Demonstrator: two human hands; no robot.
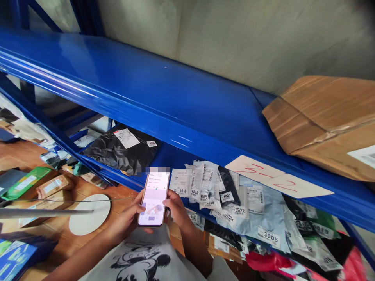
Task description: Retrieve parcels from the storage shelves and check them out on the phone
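Observation:
I hold a smartphone (154, 200) upright in front of my chest, its lit screen facing me. My left hand (126, 218) wraps round its left edge from below. My right hand (175, 207) grips the right edge, thumb near the screen. Just beyond the phone, on a blue shelf (164, 101), lie several plastic mail parcels (205, 187) with numbered labels such as 4018, 4016 and 3022. A black parcel (121, 150) labelled 4008 lies on the shelf to the left of them.
A taped cardboard box (325, 121) sits on the top shelf at right, with white paper tags (275, 177) marked in red on the shelf edge below it. Boxes (49, 187) and a round white disc (89, 214) lie on the wooden floor at left. More parcels (307, 242) fill the lower right.

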